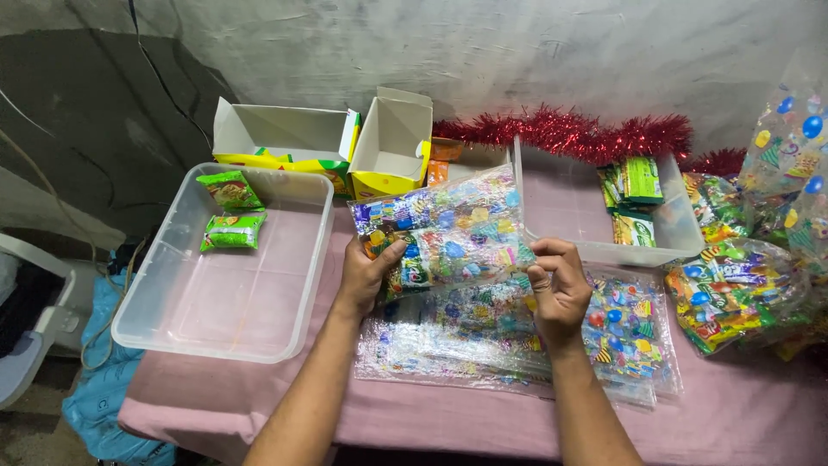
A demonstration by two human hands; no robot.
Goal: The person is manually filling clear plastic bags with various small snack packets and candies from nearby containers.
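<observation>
While both hands [366,276] [559,289] pinch printed bag [448,231], pink table [259,393] meets cracked grey wall [345,52].

Just the one camera here, strapped on my head, so there's no second view to compare or overlap with. It looks forward and down over my own forearms, which come in from the bottom edge, with my left hand [366,276] and right hand [559,289] sitting pretty much dead centre. It's close, about arm's reach, so the pink table [259,401] fills the lower half edge to edge. Further up, the view catches the grey wall [517,52] behind the table, so it's tilted down but not straight down. The left edge spills past the table to a bit of floor, and the right edge cuts off the pile of filled bags [733,293].
</observation>
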